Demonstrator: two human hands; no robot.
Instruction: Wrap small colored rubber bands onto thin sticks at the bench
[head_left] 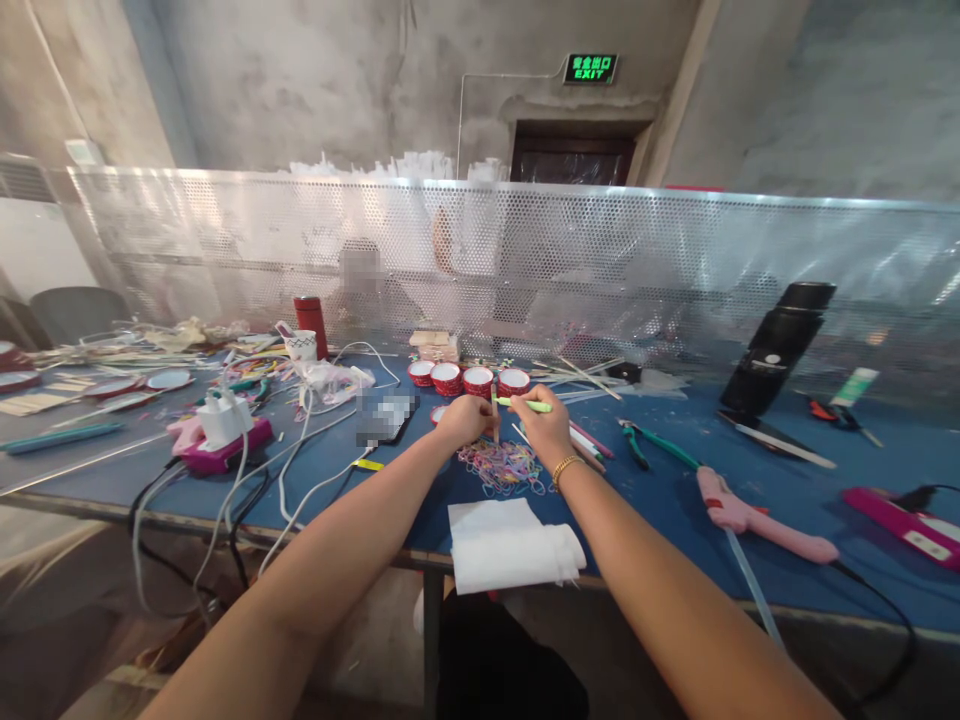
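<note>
Over the blue table, my left hand [466,420] pinches a narrow wooden stick [495,418] held upright. In the fingers of my right hand [546,430] lies a light green marker [531,404], its tip pointing left at the stick and close to it. Whether the tip touches the wood I cannot tell. Just below both hands spreads a pile of small coloured rubber bands [504,466]. Behind them stands a row of small round red containers [478,380] with white insides. A folded white cloth or tissue [514,548] lies at the table's front edge.
Left are a phone [386,417], white cables, a magenta power strip [225,452] and a red flask [310,326]. Right are green-handled pliers [641,440], a pink glue gun [757,515] and a leaning black device [776,350]. A perforated metal screen [615,260] closes the back.
</note>
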